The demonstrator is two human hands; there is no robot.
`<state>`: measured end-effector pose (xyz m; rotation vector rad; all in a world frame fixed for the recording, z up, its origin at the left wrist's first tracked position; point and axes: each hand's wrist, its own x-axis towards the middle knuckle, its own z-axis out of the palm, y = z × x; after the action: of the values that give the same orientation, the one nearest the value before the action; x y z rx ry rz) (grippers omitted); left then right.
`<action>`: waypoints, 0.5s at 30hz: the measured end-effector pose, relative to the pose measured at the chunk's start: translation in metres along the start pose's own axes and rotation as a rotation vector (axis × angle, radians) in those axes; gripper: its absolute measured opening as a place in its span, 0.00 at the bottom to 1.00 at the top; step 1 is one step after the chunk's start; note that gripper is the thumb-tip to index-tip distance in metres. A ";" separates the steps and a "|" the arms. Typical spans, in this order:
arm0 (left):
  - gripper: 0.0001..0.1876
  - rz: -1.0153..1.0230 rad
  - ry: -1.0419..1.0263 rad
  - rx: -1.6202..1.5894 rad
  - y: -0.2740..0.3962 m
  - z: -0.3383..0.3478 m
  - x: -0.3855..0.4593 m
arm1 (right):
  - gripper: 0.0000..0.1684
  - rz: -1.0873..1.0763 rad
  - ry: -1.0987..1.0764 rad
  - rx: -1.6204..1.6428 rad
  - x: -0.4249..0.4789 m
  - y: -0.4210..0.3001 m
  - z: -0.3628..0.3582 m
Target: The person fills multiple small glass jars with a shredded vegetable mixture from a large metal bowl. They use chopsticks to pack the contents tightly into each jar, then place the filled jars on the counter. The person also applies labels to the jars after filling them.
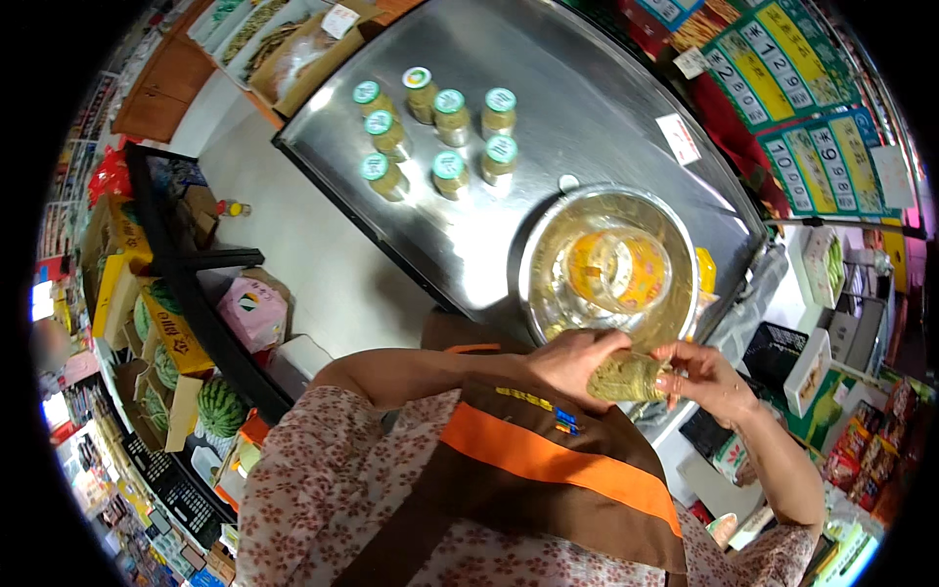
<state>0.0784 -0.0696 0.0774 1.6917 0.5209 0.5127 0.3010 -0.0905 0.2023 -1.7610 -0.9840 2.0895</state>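
Note:
In front of my apron, a small glass jar (622, 377) with greenish-brown contents lies tilted on its side between my hands. My left hand (579, 361) wraps around its base end. At the other end, the fingers of my right hand (700, 378) grip around the jar's mouth; whether a lid is there cannot be made out. Just beyond my hands stands a round metal basin (530, 275). Inside it is a large clear container (620, 270) with a yellow-orange label. Several filled glass jars (450, 176) with mostly green lids stand farther off on the stainless steel table (579, 81).
A small pale disc (568, 183) lies beside the basin. The table's dark edge (359, 220) runs along the left. Open boxes of dried goods (293, 59) adjoin the far left corner. Price signs (777, 66) hang at the right. Watermelons (220, 407) sit in cartons at left.

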 end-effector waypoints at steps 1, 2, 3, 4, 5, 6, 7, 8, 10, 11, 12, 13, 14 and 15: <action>0.36 0.040 0.030 0.007 0.001 0.000 -0.001 | 0.26 0.065 -0.057 0.067 0.000 0.001 0.000; 0.36 0.061 0.023 0.002 0.002 -0.002 -0.002 | 0.26 0.050 -0.087 0.104 0.001 -0.001 0.003; 0.35 0.085 0.013 -0.009 0.003 -0.003 -0.001 | 0.26 0.040 -0.111 0.140 0.001 -0.002 0.004; 0.35 0.110 0.002 -0.021 0.004 -0.004 -0.001 | 0.27 0.020 -0.113 0.163 0.001 -0.001 0.007; 0.35 0.107 0.024 -0.015 0.003 -0.004 -0.001 | 0.27 0.033 -0.097 0.204 0.001 -0.003 0.011; 0.35 0.105 0.050 -0.012 0.002 -0.001 -0.001 | 0.28 0.047 -0.081 0.239 0.001 -0.005 0.012; 0.35 0.103 0.076 -0.009 0.001 0.000 -0.001 | 0.28 0.062 -0.066 0.275 0.001 -0.006 0.014; 0.35 0.073 0.053 -0.008 -0.001 0.000 -0.003 | 0.27 0.079 -0.041 0.271 0.001 -0.005 0.017; 0.35 0.086 0.021 0.005 0.001 0.000 -0.002 | 0.25 0.036 -0.010 0.230 -0.001 0.001 0.021; 0.35 0.092 0.004 0.011 0.002 0.000 -0.002 | 0.24 0.014 0.006 0.211 0.000 0.002 0.022; 0.36 0.116 -0.014 0.034 -0.002 0.001 -0.001 | 0.23 0.013 -0.035 0.175 0.001 0.002 0.022; 0.36 0.131 -0.008 0.067 -0.005 0.002 -0.003 | 0.23 0.017 -0.047 0.123 0.003 0.003 0.021; 0.37 0.147 -0.002 0.099 -0.008 0.002 -0.004 | 0.23 0.021 -0.058 0.071 0.005 0.005 0.019; 0.37 0.164 0.007 0.125 -0.006 0.004 -0.004 | 0.24 0.030 -0.066 0.016 0.006 0.007 0.018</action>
<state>0.0772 -0.0736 0.0707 1.8626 0.4290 0.6149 0.2845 -0.0982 0.1941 -1.7195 -0.9606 2.1811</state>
